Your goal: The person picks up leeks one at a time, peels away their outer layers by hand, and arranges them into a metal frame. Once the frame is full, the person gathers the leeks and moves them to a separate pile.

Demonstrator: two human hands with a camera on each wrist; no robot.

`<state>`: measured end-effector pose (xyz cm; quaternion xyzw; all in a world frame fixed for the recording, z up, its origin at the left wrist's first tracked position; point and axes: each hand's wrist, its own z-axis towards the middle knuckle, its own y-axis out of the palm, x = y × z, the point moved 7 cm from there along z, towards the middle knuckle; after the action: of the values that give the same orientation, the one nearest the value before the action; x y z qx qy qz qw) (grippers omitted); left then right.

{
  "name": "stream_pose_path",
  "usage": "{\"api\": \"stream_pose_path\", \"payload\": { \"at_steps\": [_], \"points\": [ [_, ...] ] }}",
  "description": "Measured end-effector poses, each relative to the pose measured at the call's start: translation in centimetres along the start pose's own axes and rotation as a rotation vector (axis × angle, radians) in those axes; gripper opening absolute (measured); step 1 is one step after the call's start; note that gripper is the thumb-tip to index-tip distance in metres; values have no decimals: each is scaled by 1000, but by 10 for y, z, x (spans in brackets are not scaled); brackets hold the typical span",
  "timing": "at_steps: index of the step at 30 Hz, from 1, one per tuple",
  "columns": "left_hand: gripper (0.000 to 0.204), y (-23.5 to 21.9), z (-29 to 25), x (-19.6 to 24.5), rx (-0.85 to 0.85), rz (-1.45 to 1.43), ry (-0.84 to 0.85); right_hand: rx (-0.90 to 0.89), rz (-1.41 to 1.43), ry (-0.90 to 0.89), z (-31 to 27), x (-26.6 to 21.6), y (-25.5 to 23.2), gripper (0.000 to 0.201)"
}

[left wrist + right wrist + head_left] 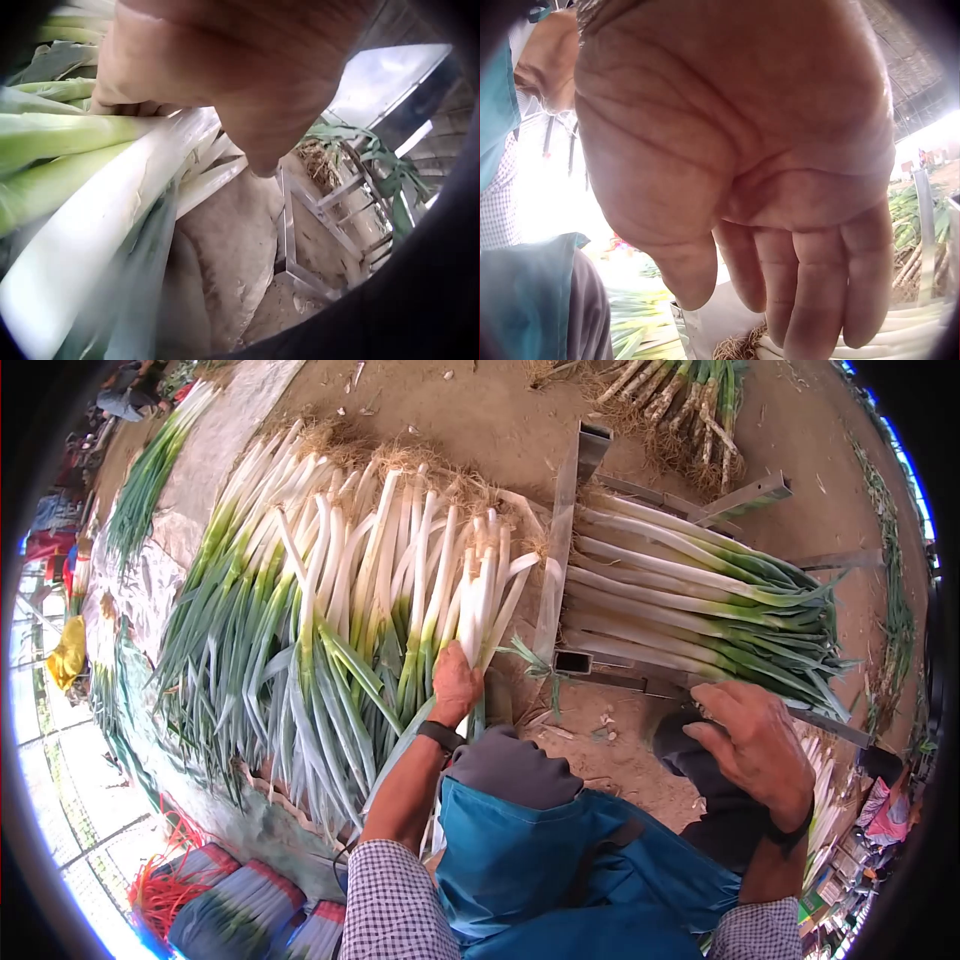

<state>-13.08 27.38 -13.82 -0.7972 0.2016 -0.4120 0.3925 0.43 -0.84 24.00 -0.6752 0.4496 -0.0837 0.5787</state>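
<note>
A wide heap of long green onions (330, 575), white root ends away from me and green leaves toward me, spreads on the left. At the right edge of the heap my left hand (457, 685) grips a few stalks below their white ends; their white shafts (112, 202) pass under the fingers in the left wrist view. To the right, a row of green onions (690, 585) lies sideways in a metal frame (562, 560), leaves pointing right. My right hand (755, 745) hovers near the frame's front edge, palm bare and fingers loosely extended (814, 292), holding nothing.
Another bunch of green onions (680, 410) with dirty roots lies on the ground beyond the frame. One more bunch (160, 470) is at far left. Wrapped bundles (240, 905) and red strings (165, 890) sit at lower left. A blue apron (530, 860) covers my lap.
</note>
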Motion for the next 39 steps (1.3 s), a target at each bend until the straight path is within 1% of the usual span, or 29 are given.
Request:
{"api": "stream_pose_path", "payload": {
  "at_steps": [1, 2, 3, 4, 5, 6, 7, 8, 9, 10, 11, 12, 14, 15, 17, 18, 19, 20, 21, 22, 23, 24, 26, 29, 32, 33, 36, 37, 39],
  "points": [
    [42, -7, -3, -5, 23, -39, -12, -3, -11, 1, 1, -1, -2, 33],
    [41, -14, -3, -17, 15, -74, 47, -7, -19, 6, 2, -2, -3, 32],
    [38, -33, -6, -27, 28, -97, 50, -11, -20, 9, 2, -2, -2, 32],
    [35, -62, -13, -28, 85, -141, 76, -6, -21, 13, 0, 0, -1, 32],
    [32, -94, -20, -28, 107, -170, 74, -2, -18, 9, 0, 0, 0, 32],
    [33, -118, -23, -41, 90, -277, 25, 2, -17, 2, 0, 1, 1, 32],
    [33, -145, -24, -50, 110, -252, 30, 14, -15, -5, 0, 1, 3, 32],
    [32, -178, -27, -48, 127, -247, 40, 10, -19, -5, 0, 1, 4, 32],
    [32, -200, -25, -63, 135, -215, -15, 7, -25, -5, 1, 0, 5, 32],
    [32, -224, -23, -64, 173, -229, 23, 4, -32, -4, 2, 0, 5, 32],
    [35, -245, -18, -65, 202, -187, 64, -5, -38, 0, 2, -1, 6, 32],
    [40, -260, -13, -74, 124, -111, -138, -12, -45, 6, 3, 0, 8, 32],
    [50, -273, 10, -97, 281, 165, -19, -20, -54, 9, 4, -1, 9, 32],
    [54, -280, 10, -82, 423, 284, 18, -20, -53, 6, 4, -3, 9, 32],
    [61, -276, 7, -29, 707, 518, 100, -7, -54, 1, 6, -4, 8, 32],
    [62, -256, 17, -21, 640, 336, 149, -1, -55, -3, 6, -4, 8, 32],
    [53, -224, 24, -12, 602, 254, 320, 5, -55, -8, 7, -5, 8, 31],
    [46, -189, 33, -6, 447, 72, 307, -2, -53, -5, 8, -5, 7, 31],
    [45, -142, 43, -9, 457, 91, 376, -9, -50, -1, 8, -5, 7, 31],
    [44, -105, 57, -16, 293, 8, 266, -15, -48, 3, 9, -5, 6, 32],
    [39, -83, 61, -11, 250, -30, 218, -16, -39, -1, 9, -6, 5, 32],
    [34, -57, 73, -19, 126, 0, 65, -20, -29, -5, 9, -6, 5, 32],
    [30, -39, 79, -17, 135, 205, -30, -19, -27, -7, 8, -5, 4, 32],
    [27, -34, 89, -11, 105, 217, -110, -20, -35, -5, 3, 0, 4, 33],
    [22, -30, 95, -20, 72, 234, -157, -16, -21, 4, 1, 7, 3, 32],
    [20, -34, 95, -21, 103, 228, -137, -26, -6, 16, 1, 8, 2, 31],
    [20, -47, 88, -24, 58, 124, -104, -10, 16, 26, -3, 13, -3, 29],
    [26, -58, 85, -24, 72, -30, -49, 8, 20, 19, -4, 14, -5, 29],
    [27, -89, 83, -22, 32, -303, 32, 23, 15, 0, -7, 17, -6, 28]
  ]
}}
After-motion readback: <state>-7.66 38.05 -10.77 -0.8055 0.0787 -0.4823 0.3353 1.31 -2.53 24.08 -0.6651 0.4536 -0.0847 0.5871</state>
